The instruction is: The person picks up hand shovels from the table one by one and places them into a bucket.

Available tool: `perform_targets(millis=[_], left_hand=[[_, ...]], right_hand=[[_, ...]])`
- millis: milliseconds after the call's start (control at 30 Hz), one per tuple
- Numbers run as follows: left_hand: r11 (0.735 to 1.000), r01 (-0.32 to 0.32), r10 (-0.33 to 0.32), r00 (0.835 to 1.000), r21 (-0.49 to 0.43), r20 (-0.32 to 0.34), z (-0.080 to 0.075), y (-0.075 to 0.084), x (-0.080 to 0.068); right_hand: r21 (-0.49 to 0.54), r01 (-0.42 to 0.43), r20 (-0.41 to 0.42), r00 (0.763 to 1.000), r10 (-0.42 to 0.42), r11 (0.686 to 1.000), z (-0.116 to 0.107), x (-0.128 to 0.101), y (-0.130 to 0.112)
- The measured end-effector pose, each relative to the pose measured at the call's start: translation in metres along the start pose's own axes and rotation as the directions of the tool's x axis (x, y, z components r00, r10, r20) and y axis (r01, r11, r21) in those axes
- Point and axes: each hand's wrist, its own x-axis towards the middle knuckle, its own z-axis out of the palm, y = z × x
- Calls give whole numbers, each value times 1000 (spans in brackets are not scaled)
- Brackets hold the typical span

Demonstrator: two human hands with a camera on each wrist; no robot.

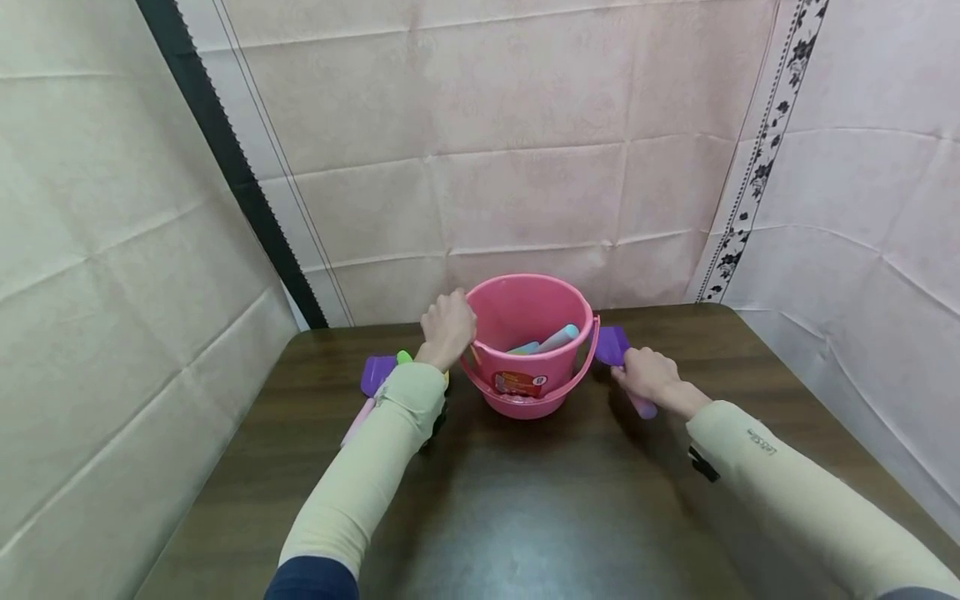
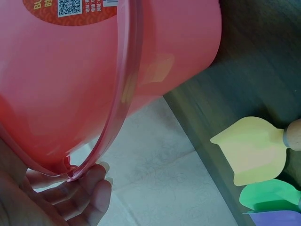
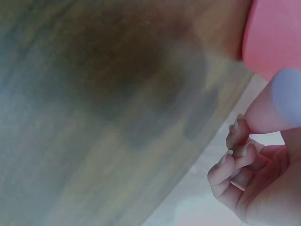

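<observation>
A pink plastic bucket (image 1: pixel 558 362) stands upright near the far edge of the table, its handle hanging down in front. My left hand (image 1: pixel 450 325) grips the bucket's left rim, with fingers around the handle joint (image 2: pixel 70 172) in the left wrist view. Light blue handles (image 1: pixel 561 337) lean inside the bucket. To the bucket's right, my right hand (image 1: pixel 651 375) holds a toy shovel by its handle (image 3: pixel 263 110). That shovel's purple blade (image 1: pixel 609 343) points toward the bucket, and its handle is pink and lavender.
Left of the bucket lie a purple shovel (image 1: pixel 375 373) with a pink handle, a green shovel (image 2: pixel 270 194) and a yellow shovel (image 2: pixel 256 148), partly hidden by my left arm in the head view. Pale cloth (image 1: pixel 525 192) hangs behind the dark wooden table (image 1: pixel 525 500).
</observation>
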Motion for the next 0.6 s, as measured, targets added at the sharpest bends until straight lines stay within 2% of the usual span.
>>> perform_targets(millis=[600], left_hand=[[1000,5,-5,1000,7,4,1,-1,4]], right_hand=[[-33,28,-41,999,-29,999,-42,16,-13]])
